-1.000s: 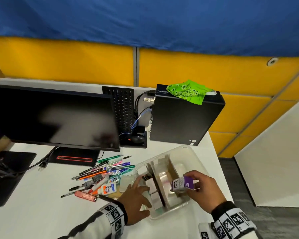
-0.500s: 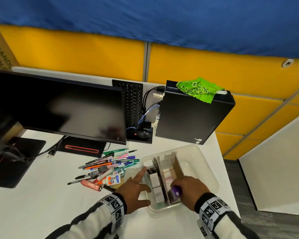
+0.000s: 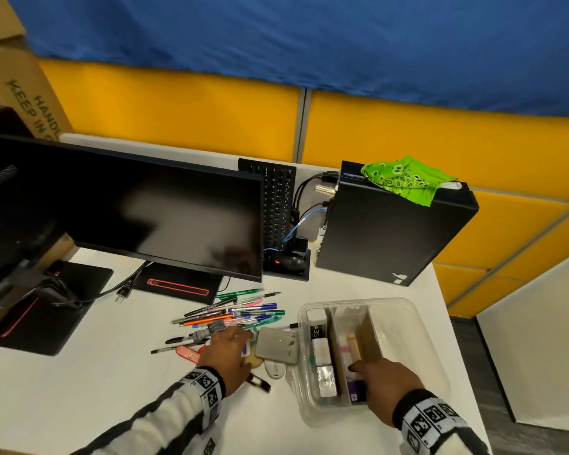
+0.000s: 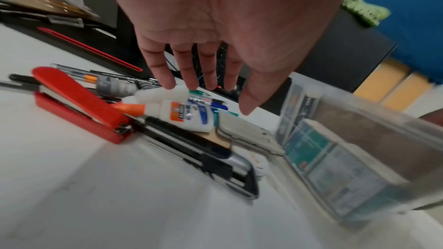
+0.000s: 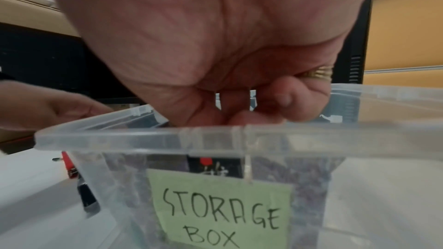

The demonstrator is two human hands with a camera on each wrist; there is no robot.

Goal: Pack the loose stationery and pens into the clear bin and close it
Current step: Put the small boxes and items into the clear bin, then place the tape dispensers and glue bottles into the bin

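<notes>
The clear bin stands open on the white desk, split by a cardboard divider, with small boxes in its left part. My right hand reaches into its near end, fingers curled down on a purple box. From the right wrist, that hand sits just behind the bin's rim. My left hand hovers with straight fingers over the loose pile: pens, glue bottle, red stapler, grey flat case. In the left wrist view the left hand holds nothing.
A monitor stands behind the pens, with an upright keyboard, a mouse and a black computer tower topped by a green cloth. The desk's right edge runs close beside the bin. A green label reads STORAGE BOX.
My right hand has lowered the purple box from above the bin down into its middle part. My left hand left the bin's left wall and moved over the stationery pile.
</notes>
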